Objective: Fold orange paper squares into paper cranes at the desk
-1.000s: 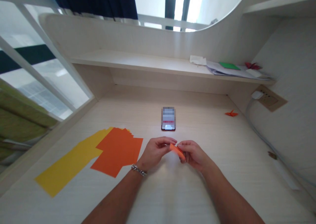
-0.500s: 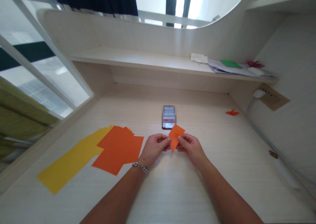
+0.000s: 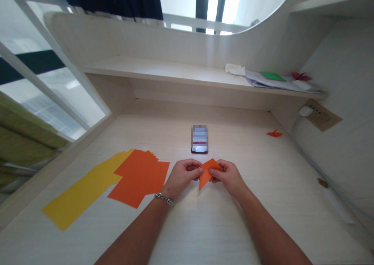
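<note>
**Folded orange paper (image 3: 206, 173) pinched in both my hands**

My left hand (image 3: 182, 176) grips its left side between thumb and fingers; my right hand (image 3: 229, 175) is clamped on its right side, thumb on top. One sharp point aims down toward me; whether it touches the desk (image 3: 198, 234), I can't tell.

Just past my fingertips, between them and the desk's back edge, lies my phone (image 3: 200, 139), the nearest thing in the way on that side. Fanned orange sheets (image 3: 143, 177) crowd my left wrist and its chain bracelet (image 3: 164, 199), overlapping yellow sheets (image 3: 78, 191) that run toward the desk's left edge.

Near the back right corner, well apart from me, sits a small orange folded figure (image 3: 274, 133). A grey cable (image 3: 304, 150) trails along the right edge from a wall socket (image 3: 325, 116). Papers (image 3: 260, 81) lie at the right end of the shelf (image 3: 160, 70) above.
</note>
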`<state>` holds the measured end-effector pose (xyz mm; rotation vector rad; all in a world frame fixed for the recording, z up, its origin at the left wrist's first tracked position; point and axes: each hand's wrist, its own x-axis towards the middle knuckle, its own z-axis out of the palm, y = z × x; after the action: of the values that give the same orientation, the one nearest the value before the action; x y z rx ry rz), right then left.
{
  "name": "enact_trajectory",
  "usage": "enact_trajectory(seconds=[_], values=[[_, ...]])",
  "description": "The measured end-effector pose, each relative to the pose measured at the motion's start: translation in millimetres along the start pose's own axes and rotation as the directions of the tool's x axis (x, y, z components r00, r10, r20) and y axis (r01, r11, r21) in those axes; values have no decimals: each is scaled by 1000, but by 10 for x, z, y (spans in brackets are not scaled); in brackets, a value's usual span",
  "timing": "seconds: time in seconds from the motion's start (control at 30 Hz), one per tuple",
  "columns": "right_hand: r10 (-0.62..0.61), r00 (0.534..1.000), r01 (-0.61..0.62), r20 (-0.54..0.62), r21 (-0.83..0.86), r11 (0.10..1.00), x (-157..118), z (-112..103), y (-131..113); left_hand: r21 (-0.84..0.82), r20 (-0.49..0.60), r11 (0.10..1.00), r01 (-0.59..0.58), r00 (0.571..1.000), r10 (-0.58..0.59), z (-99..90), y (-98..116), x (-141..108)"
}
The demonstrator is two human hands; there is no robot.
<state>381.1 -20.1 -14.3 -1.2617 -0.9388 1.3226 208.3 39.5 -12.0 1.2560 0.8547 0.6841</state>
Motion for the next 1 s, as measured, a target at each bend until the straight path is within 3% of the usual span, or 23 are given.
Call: enact_trajectory(seconds=[0.27, 0.53, 0.8, 0.93, 1.0], values=[[40, 996, -36, 83, -45, 998, -40, 6, -29, 39, 62, 999, -30, 998, 27, -30, 83, -25], [6, 992, -2, 128, -34, 999, -50, -7, -34, 63, 110, 994, -86, 991, 79, -101, 116, -31], [-25, 987, 6, 161, 117, 993, -74, -2, -24, -114, 83, 992, -51, 995, 61, -134, 96, -10], [-2, 961, -30, 278, 111, 993, -104, -35, -122, 10, 50, 994, -106, 993, 106, -102, 170, -7], [12, 963, -41, 267, 103, 994, -105, -27, -183, 102, 58, 984, -149, 988, 144, -87, 214, -4]])
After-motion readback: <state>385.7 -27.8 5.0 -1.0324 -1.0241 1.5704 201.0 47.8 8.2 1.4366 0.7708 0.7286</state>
